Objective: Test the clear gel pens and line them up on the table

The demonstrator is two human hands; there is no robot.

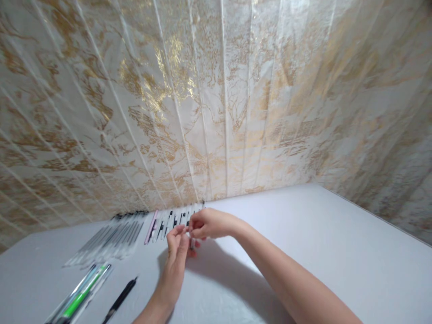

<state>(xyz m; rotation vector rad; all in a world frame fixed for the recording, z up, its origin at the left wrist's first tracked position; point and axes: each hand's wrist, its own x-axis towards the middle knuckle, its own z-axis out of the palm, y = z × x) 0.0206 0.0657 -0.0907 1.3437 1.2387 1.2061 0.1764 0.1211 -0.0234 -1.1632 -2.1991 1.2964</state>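
Note:
My left hand is raised over the table, its fingers curled around a small pale piece that is mostly hidden. Right against it, my right hand pinches thumb and fingers together at the same spot. What lies in that pinch is too small and blurred to name. Behind both hands runs a row of pens and pen parts, some with black grips, partly covered by my right hand. A pink pen lies at the left end of this row.
Many thin, clear-tipped refills or sticks lie side by side at the left. Nearer are a green pen among clear ones and a black pen. A white table meets a gold-patterned curtain at its back edge.

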